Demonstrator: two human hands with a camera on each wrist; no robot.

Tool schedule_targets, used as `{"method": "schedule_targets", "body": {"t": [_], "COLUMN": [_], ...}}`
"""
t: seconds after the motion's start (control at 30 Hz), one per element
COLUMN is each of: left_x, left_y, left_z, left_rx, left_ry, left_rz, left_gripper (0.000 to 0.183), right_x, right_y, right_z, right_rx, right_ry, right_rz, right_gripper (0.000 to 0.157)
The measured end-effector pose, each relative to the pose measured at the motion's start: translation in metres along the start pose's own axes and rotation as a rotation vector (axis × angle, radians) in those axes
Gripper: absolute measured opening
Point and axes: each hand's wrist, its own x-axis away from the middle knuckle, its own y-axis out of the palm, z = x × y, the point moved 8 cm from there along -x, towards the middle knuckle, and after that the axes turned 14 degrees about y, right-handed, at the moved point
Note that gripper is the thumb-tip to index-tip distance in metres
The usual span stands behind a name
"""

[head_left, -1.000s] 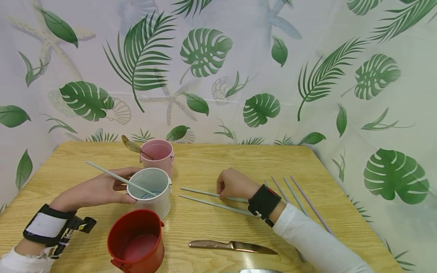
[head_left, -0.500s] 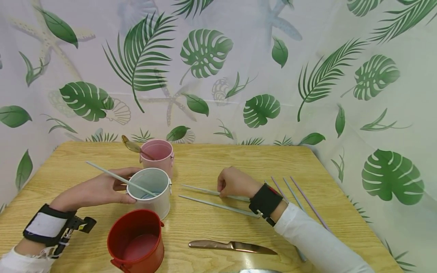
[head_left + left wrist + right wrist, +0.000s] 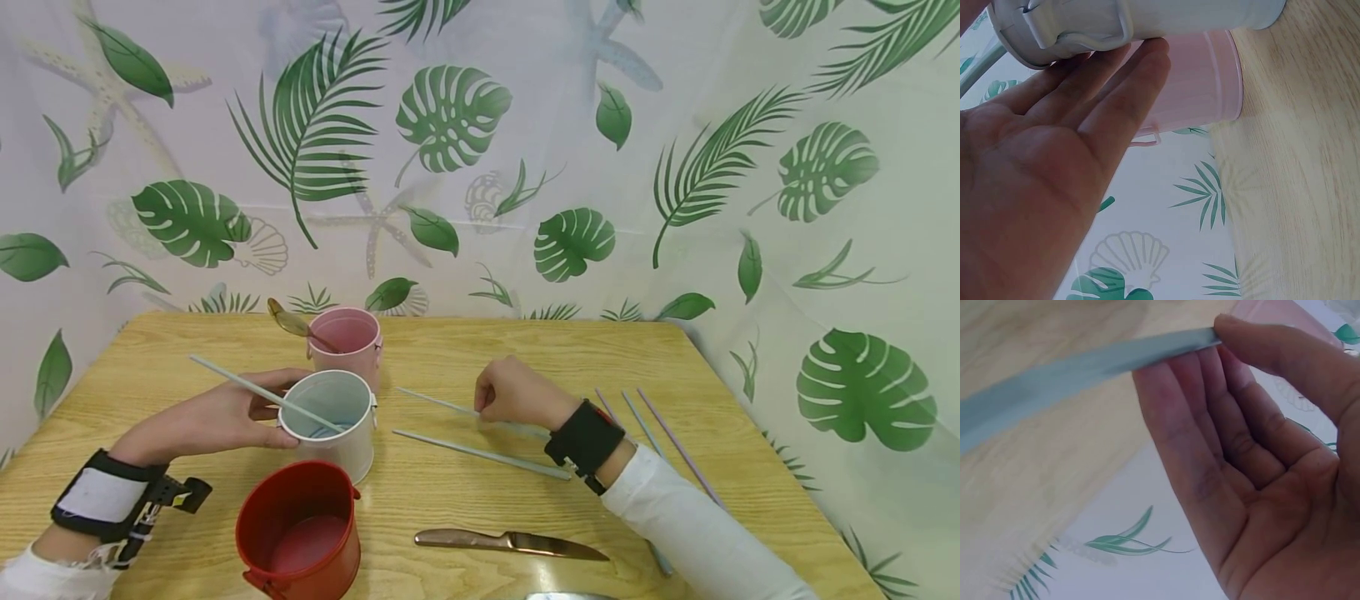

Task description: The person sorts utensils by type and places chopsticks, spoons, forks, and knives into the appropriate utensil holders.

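My left hand point(image 3: 221, 421) holds a small white bucket point(image 3: 352, 450), thumb at the near side of its rim and fingers behind. Inside that bucket leans a pale green straw point(image 3: 247, 385), its upper end sticking out to the left. Over the middle of the table, my right hand point(image 3: 521, 393) pinches another pale green straw point(image 3: 435, 401) between thumb and fingers. The right wrist view shows this straw point(image 3: 1054, 381) running out from the fingertips point(image 3: 1225, 328). A similar straw point(image 3: 480, 452) lies on the table just nearer than the held one.
A red bucket point(image 3: 341, 546) stands in front of the white one. Behind is a pink bucket point(image 3: 356, 362) with a golden spoon point(image 3: 288, 318) in it. A knife point(image 3: 510, 542) lies near the front. Purple straws point(image 3: 678, 446) and blue straws point(image 3: 645, 425) lie right, partly under the right arm.
My right hand has risen slightly with the pinched straw, whose far left end has swung up, away from the straw lying on the table. The left hand and white bucket have stayed put.
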Motion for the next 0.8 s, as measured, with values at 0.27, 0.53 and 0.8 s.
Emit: {"method": "schedule_targets", "body": {"t": [0.27,0.53,0.8], "left_x": [-0.001,-0.001,0.0], "left_y": [-0.002,-0.002,-0.001], "left_z": [0.002,0.005,0.006], "left_rx": [-0.026,-0.012,0.011], "left_ry": [0.011,0.02,0.024], "left_rz": [-0.008,-0.012,-0.007], "left_gripper": [0.076,0.076,0.076], "right_x": [0.004,0.014,0.023], "right_y": [-0.013,-0.029,-0.038], "right_z": [-0.012,-0.029,-0.044], "right_rx": [-0.029,-0.063,-0.11], "right_ry": [-0.004,-0.031,-0.072], "right_rz": [0.013,0.077,0.093], "right_gripper": [0.007,0.007,0.004]}}
